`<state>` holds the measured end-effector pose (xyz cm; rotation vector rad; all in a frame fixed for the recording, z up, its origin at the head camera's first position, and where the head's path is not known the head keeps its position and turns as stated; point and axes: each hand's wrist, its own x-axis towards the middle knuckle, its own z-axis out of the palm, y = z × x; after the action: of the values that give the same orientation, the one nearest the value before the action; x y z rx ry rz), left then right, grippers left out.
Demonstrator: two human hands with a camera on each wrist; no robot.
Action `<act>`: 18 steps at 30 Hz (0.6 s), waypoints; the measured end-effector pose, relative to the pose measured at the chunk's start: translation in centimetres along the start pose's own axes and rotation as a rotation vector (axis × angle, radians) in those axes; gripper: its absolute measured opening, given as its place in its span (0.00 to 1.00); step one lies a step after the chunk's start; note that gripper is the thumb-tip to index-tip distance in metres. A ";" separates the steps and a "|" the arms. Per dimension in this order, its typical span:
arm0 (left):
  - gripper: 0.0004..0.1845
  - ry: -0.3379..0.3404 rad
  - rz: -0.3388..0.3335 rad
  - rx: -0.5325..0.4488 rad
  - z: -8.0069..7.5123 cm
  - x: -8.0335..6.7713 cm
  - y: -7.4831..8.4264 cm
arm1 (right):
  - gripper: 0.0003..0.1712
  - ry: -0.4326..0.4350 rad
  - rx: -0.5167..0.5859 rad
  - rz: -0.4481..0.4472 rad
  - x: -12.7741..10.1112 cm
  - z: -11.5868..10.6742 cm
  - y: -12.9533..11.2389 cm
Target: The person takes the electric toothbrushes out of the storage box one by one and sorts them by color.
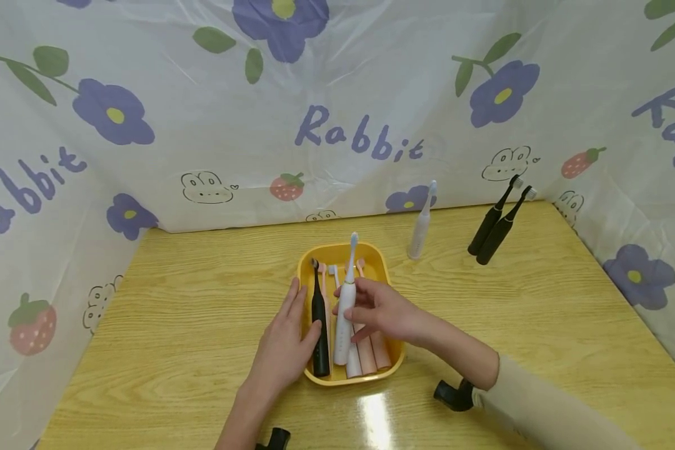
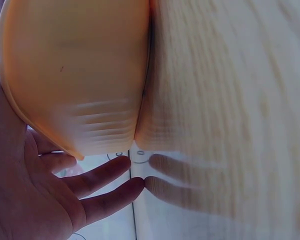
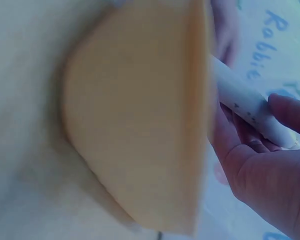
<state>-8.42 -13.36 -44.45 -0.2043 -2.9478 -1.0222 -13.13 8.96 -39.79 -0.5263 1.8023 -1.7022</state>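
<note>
Over a yellow plastic bin (image 1: 394,359), my right hand (image 1: 385,310) grips a white electric toothbrush (image 1: 345,319) by its handle, brush head pointing to the back. In the right wrist view, the thumb and curled fingers hold the white handle (image 3: 250,107). My left hand (image 1: 284,350) rests along the bin's left rim, fingers stretched out along the outside, thumb over the rim beside a black electric toothbrush (image 1: 319,331). Left fingers (image 2: 107,177) lie straight near the tabletop in the left wrist view. Pink toothbrushes (image 1: 379,350) and another white one (image 1: 353,365) lie in the bin, partly hidden.
A pale electric toothbrush (image 1: 420,231) stands upright on the wooden table (image 1: 202,300) behind the bin to the right. Farther right are two black electric toothbrushes (image 1: 496,234), side by side. A printed cloth (image 1: 349,62) hangs at the back and both sides.
</note>
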 end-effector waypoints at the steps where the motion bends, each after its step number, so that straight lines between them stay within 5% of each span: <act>1: 0.39 0.002 -0.001 0.001 0.0 0.0 0.0 | 0.24 0.014 -0.002 -0.016 -0.1 -0.3 -0.4; 10: 0.38 0.015 0.006 -0.004 0.1 -0.2 -0.2 | 0.23 0.176 -0.040 -0.166 -1.3 -3.9 -3.3; 18: 0.38 0.015 0.010 -0.013 0.1 -0.1 0.0 | 0.23 0.475 -0.265 -0.248 -2.5 -6.8 -3.3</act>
<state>-8.31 -13.34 -44.55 -0.2106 -2.9243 -1.0375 -16.18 15.35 -36.14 -0.4991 2.4089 -1.8792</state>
